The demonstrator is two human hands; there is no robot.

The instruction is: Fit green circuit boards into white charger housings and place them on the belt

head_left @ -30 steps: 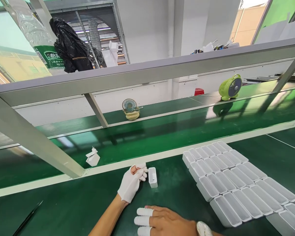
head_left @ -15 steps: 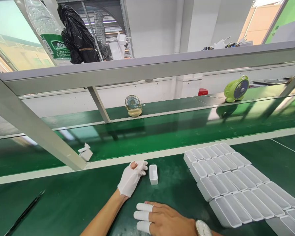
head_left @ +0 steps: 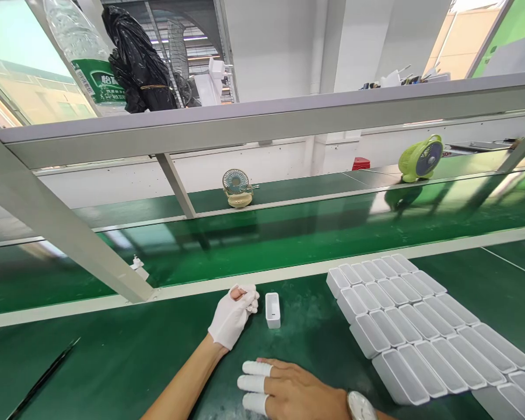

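Across the green belt [head_left: 280, 239], the white adapter-like piece [head_left: 139, 268] has slid left since the earlier frame and is now partly behind the slanted post [head_left: 70, 227]. The small white box [head_left: 273, 311] stands as before on my dark green worktop [head_left: 157, 350], just right of my gloved left hand [head_left: 233, 315]. Those fingers are curled; I can't tell whether they hold anything. My right hand [head_left: 295, 388] lies palm down, fingers extended; the lower picture edge crops its watch [head_left: 361, 405] and the black pointed tool [head_left: 44, 379]. Two small fans [head_left: 237, 188] stand beyond, before a white wall [head_left: 271, 52].
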